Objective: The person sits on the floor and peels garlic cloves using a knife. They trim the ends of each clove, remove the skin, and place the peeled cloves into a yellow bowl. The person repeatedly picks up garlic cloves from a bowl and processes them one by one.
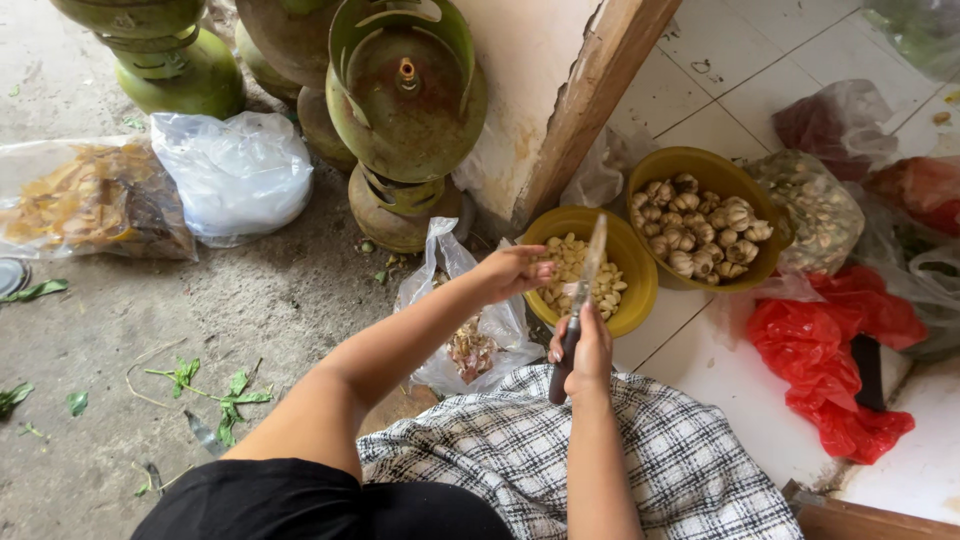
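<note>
Head view: clear plastic bag of brown scraps (90, 205) lay far left, white plastic bag (235, 175) beside it, red plastic bag (835, 365) right. Green metal gas cylinder (405, 95) stood far. Right hand (585, 350) gripped steel-bladed knife (580, 300); left hand (512, 272) open, fingers over near yellow bowl of peeled garlic cloves (630, 300); hands apart.

Green gas cylinders (405, 100), red bag (835, 370), clear bags (235, 175).

Long knife (585, 290) blade-up over yellow bowl (635, 300) of peeled garlic cloves (570, 265).
</note>
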